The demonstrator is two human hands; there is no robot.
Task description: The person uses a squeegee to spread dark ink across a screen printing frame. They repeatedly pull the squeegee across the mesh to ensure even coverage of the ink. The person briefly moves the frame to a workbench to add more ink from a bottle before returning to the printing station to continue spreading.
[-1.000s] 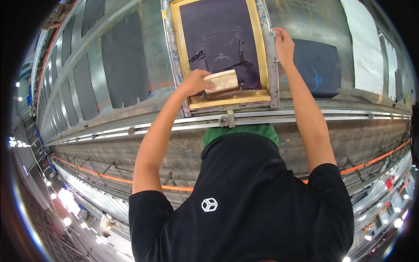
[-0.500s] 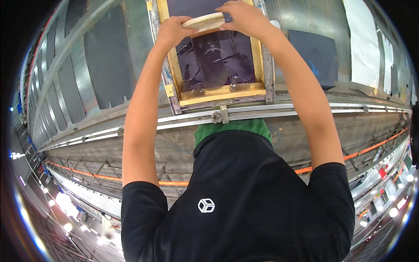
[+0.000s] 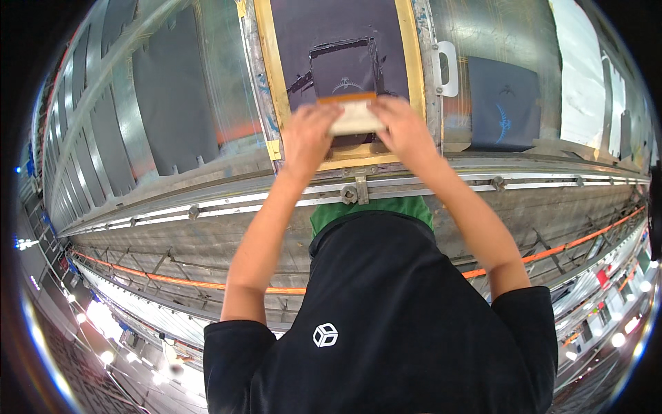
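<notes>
A squeegee [image 3: 357,119] with a pale wooden handle and an orange blade edge lies across the near part of a screen printing frame [image 3: 416,58]. My left hand [image 3: 310,134] grips its left end, and my right hand [image 3: 403,127] grips its right end; both are slightly blurred. Beyond the blade, dark ink [image 3: 345,47] outlines a rectangle on the purple mesh [image 3: 331,21], with a small pale curved design inside. The frame has yellow taped inner edges and a grey outer rim. My hands hide part of the near mesh.
Right of the frame are a white handle [image 3: 449,69] and a dark sheet [image 3: 505,103] with a blue print. Dark grey panels [image 3: 172,90] lie along the table to the left. A metal rail [image 3: 276,200] with clamps [image 3: 349,195] runs along the near edge.
Both hands have drawn the squeegee from the far part of the mesh toward me, to the near end. Its orange blade edge now faces away, and the ink rectangle behind it is exposed.
</notes>
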